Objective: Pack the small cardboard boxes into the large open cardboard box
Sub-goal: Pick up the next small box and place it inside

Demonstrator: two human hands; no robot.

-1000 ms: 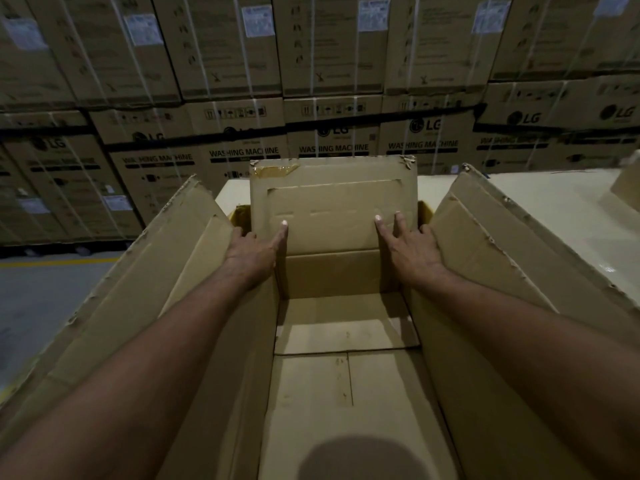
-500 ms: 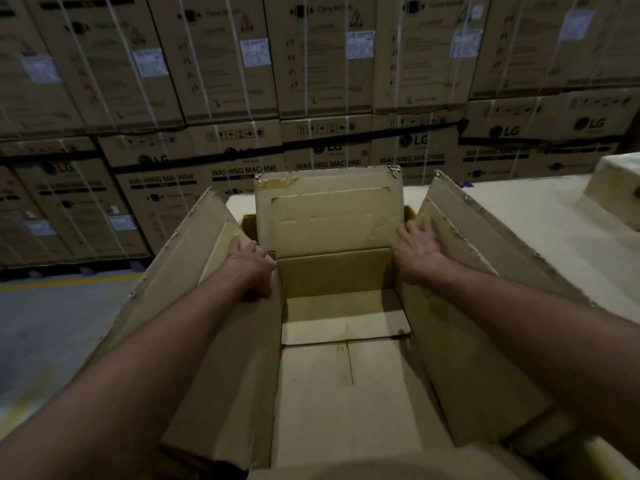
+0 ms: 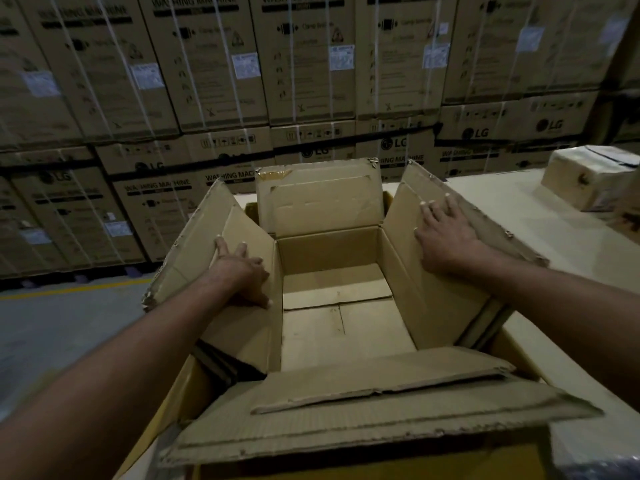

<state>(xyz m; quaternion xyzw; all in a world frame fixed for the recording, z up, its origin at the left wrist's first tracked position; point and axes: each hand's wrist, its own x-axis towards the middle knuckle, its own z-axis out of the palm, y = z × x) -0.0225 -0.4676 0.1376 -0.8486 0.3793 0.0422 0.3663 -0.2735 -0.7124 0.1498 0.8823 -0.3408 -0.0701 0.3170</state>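
- Stacked washing-machine cartons (image 3: pixel 304 71) across the whole background, strapped with white bands and dotted with stuck-on labels.
- Grey floor (image 3: pixel 52 334) at lower left, crossed by a yellow line (image 3: pixel 76 291).
- Pale table (image 3: pixel 571 258) stretching off to the right, with the large open box (image 3: pixel 329 258) at its left end.
- Inside that box, only its bare bottom showing; far flap (image 3: pixel 322 199) upright, near flap (image 3: pixel 381 403) folded out toward the camera.
- Small box (image 3: pixel 588 178) on the table at far right, well apart from the large one, blurred.
- Left hand (image 3: pixel 239 268) flat against the left flap (image 3: pixel 194 251), fingers spread.
- Right hand (image 3: pixel 446 237) flat against the right flap (image 3: pixel 491 237), fingers straight and spread.
- Hands well apart, one per side flap, curled round nothing.
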